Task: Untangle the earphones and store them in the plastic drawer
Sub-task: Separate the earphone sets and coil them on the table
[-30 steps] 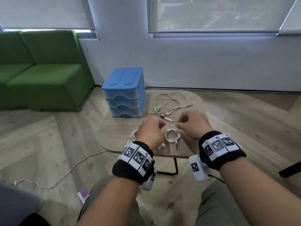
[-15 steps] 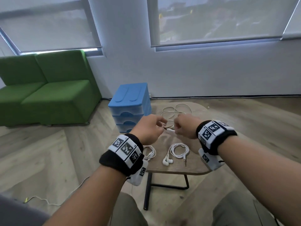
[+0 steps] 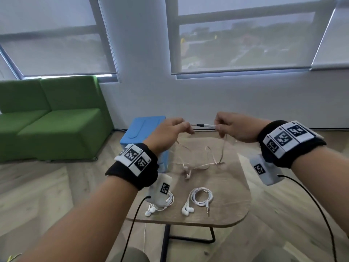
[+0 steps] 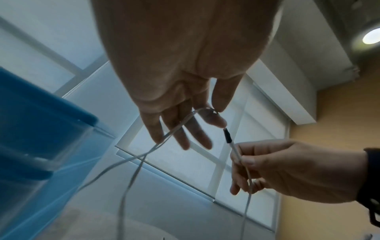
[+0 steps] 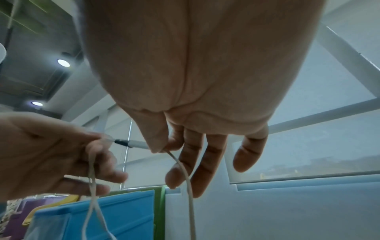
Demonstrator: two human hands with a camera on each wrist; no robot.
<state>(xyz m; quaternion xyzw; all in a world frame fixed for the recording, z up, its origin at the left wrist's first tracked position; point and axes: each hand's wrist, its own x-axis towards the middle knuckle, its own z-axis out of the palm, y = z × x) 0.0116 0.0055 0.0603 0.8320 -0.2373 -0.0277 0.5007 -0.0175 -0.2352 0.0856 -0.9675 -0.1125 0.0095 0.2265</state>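
I have both hands raised above the tabletop with the tangled earphones strung between them. My right hand pinches the white sleeve of the plug end between thumb and forefinger, so that grip is narrow and closed on the cable. My left hand pinches the cord just beyond the plug's dark tip; in the left wrist view its other fingers hang fairly straight, with two strands draping over them. From both pinches the cable falls in loose loops, and the lowest loops and an earbud reach down toward the middle of the tabletop. Motion blur keeps me from telling whether they touch it.

I judge this to be the untangling step, early on: the loops below still cross one another. Next I would keep the plug pinned and run the left fingers down the cord, feeding the plug end back through any crossing, gently, since a hard pull would tighten a knot.

Two other white sets already lie coiled near the tabletop's front edge, one toward the middle, one at the front left, partly hidden behind my left wrist camera. The blue plastic drawer stands at the far left corner; my left arm hides its drawer fronts, so I cannot tell whether any is open.
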